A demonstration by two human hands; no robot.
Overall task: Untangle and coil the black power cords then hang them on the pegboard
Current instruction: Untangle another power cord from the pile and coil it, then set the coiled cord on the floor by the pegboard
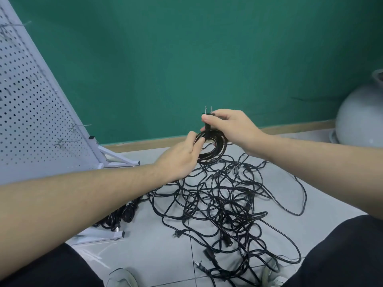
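A coiled black power cord (215, 149) hangs in the air between my hands, above the floor. My left hand (182, 156) grips the coil's left side. My right hand (230, 127) pinches the cord's two-pronged plug (207, 113) upright, just above the coil. Below them a big tangle of black power cords (228, 208) sprawls over the grey tiled floor, with loose plugs at its near edge. The grey pegboard (31, 104) leans at the left, with wire hooks (64, 141) near its lower part.
Several coiled black cords (122, 214) lie by the pegboard's metal foot (99, 237) under my left forearm. A grey round vessel (360, 119) stands at the right by the green wall. My knees in black trousers and my shoes frame the bottom edge.
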